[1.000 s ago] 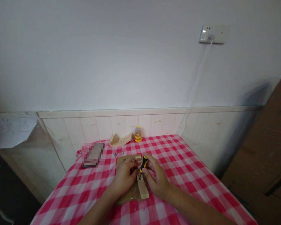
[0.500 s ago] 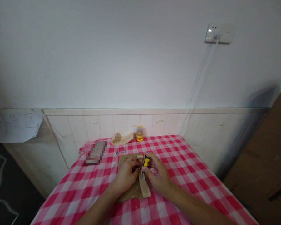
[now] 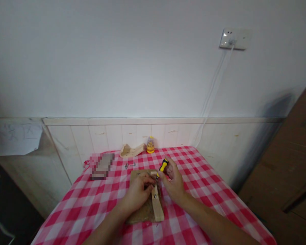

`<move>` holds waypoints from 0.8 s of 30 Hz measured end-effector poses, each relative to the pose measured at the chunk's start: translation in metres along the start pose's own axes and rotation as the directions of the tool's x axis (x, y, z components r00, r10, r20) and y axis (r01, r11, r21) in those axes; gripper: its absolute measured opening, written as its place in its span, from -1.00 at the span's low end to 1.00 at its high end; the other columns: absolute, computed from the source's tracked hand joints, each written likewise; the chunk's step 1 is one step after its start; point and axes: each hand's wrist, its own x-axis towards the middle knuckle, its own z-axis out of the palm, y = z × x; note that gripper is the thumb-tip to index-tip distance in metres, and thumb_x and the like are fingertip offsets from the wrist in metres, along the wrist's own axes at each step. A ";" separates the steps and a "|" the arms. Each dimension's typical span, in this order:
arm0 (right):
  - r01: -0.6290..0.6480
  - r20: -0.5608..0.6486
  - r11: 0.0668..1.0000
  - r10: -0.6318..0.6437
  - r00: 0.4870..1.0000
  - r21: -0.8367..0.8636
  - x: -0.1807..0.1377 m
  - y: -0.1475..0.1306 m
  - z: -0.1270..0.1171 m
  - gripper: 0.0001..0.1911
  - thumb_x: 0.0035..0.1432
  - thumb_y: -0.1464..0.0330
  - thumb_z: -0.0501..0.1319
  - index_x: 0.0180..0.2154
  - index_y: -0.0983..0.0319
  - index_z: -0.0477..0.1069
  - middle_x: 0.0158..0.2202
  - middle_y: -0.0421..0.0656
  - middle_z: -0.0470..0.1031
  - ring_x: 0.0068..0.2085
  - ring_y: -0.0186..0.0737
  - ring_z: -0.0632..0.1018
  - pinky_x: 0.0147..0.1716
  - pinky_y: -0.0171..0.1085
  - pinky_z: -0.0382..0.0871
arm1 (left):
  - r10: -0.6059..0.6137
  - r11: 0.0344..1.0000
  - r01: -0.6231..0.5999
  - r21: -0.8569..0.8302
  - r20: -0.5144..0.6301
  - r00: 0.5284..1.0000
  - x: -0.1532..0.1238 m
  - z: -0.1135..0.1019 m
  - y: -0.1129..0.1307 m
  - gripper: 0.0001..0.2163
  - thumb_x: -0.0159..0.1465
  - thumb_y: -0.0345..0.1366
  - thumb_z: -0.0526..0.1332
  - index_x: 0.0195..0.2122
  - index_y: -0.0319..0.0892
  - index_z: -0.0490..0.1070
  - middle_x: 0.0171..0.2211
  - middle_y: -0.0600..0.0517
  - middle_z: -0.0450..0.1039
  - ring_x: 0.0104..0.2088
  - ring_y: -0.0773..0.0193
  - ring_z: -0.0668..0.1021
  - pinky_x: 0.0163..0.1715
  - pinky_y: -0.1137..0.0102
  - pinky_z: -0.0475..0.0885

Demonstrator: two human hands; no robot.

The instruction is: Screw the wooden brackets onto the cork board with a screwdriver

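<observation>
In my right hand [image 3: 173,179] is a yellow and black screwdriver [image 3: 164,165], tilted, its lower end near the fingertips of my left hand [image 3: 140,189]. The left fingers are pinched together over the upper part of a light wooden piece [image 3: 157,207]; what sits between them is too small to make out. A small dark metal fitting [image 3: 155,196] shows on the wood just below these fingers. Under the wooden piece lies a brown board [image 3: 142,214], partly covered by my left hand and forearm.
Small metal parts [image 3: 130,165] lie beyond the board. Farther back are a curved wooden piece [image 3: 132,150] and a yellow-based container [image 3: 150,145]. A blurred-out flat object [image 3: 103,166] lies at the left on the checked tablecloth [image 3: 201,190], against a panelled wall [image 3: 117,132].
The screwdriver has come up and away from the metal fitting on the wood, tilting to the right with my right hand. My left hand stays at the wood, its fingers still pinched.
</observation>
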 end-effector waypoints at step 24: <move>0.144 0.152 0.977 -0.120 0.981 -0.158 -0.008 -0.010 -0.008 -0.46 0.31 0.39 0.18 0.30 0.08 0.23 0.00 -0.06 0.55 -0.17 -0.16 0.63 -0.14 -0.16 0.59 | -0.017 1.000 0.017 -0.001 0.005 1.000 -0.001 0.004 -0.006 -0.81 0.18 -0.49 0.17 -0.37 -0.14 0.58 -0.27 -0.03 0.54 -0.18 0.14 0.56 -0.14 0.29 0.43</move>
